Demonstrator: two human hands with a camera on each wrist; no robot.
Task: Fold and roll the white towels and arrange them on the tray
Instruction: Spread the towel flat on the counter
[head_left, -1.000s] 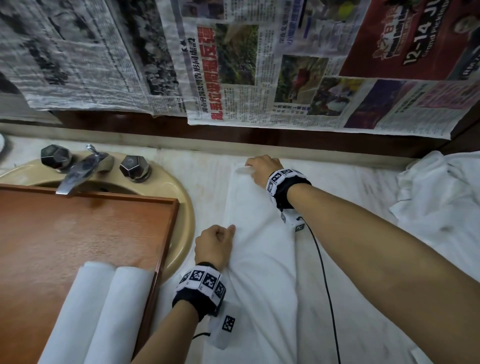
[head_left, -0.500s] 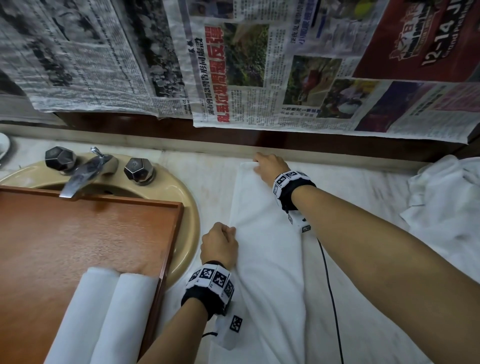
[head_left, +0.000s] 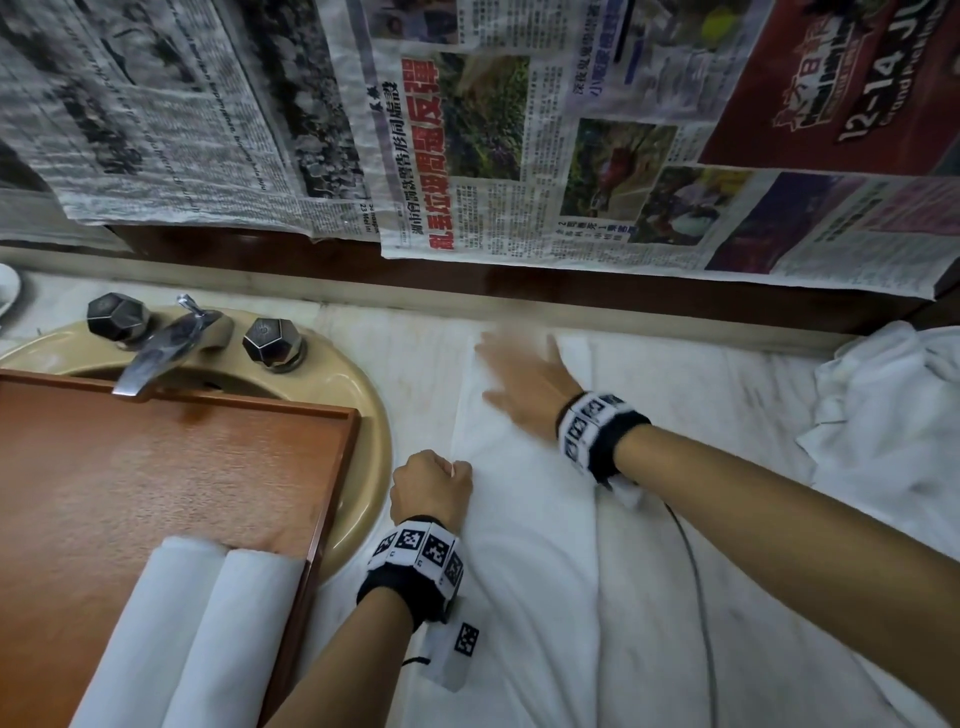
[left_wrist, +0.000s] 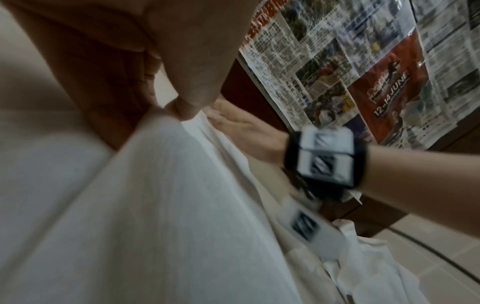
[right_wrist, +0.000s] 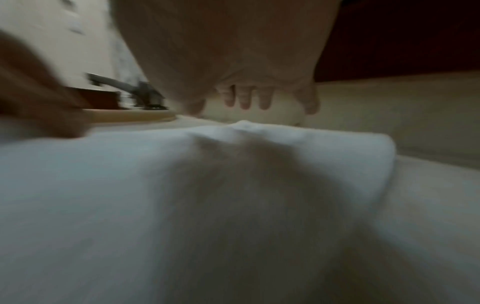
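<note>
A long white towel (head_left: 524, 545) lies folded into a strip on the marble counter, running from the wall toward me. My left hand (head_left: 434, 486) is a fist at the strip's left edge and pinches the towel (left_wrist: 161, 185) there. My right hand (head_left: 519, 379), blurred by motion, is flat with fingers spread over the far end of the towel (right_wrist: 259, 164). Two rolled white towels (head_left: 192, 639) lie side by side on the wooden tray (head_left: 130, 478) at the left.
The tray rests across a beige sink (head_left: 363, 415) with a chrome tap (head_left: 161, 348) and two dark knobs. A crumpled heap of white towels (head_left: 893, 415) lies at the right. Newspapers (head_left: 519, 130) cover the wall behind. A cable (head_left: 701, 597) trails from my right wrist.
My right hand has let go of the far corner, opened flat and slid back over the towel's far end. My left hand keeps its grip on the left edge.
</note>
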